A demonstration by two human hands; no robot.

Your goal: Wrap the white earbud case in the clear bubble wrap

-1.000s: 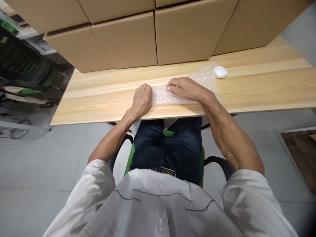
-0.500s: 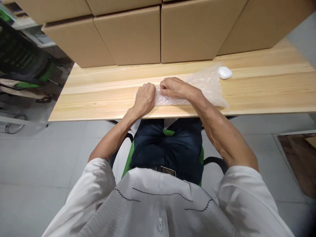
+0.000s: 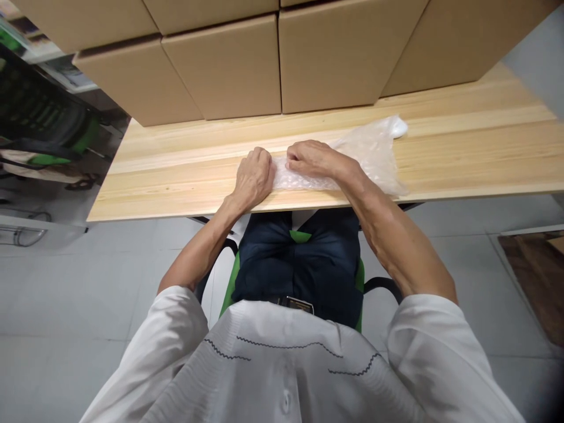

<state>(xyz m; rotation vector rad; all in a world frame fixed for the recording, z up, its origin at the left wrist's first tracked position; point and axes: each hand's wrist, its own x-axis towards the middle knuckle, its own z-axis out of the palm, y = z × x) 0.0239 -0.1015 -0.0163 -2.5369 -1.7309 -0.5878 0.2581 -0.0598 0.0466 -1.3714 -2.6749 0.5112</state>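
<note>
A crumpled piece of clear bubble wrap (image 3: pixel 374 153) lies along the wooden table in front of me, fanning out wider at its right side. My left hand (image 3: pixel 254 176) is curled over the wrap's left end, fingers bent down on it. Near the middle, my right hand (image 3: pixel 311 157) is closed in a pinch on the wrap, with thumb and forefinger together. A smooth, rounded white object (image 3: pixel 400 127) sits at the wrap's upper right corner, partly covered by its edge; what it is I cannot tell.
Large cardboard boxes (image 3: pixel 229 70) are stacked along the back of the wooden table (image 3: pixel 141 170). A dark chair with green parts (image 3: pixel 48 117) stands at the far left. On the floor at the right is a brown flat piece (image 3: pixel 537 282).
The wrap's upper right corner now covers part of the white object, which showed nearly whole before. Both hands keep almost the same hold, and the view has shifted slightly.
</note>
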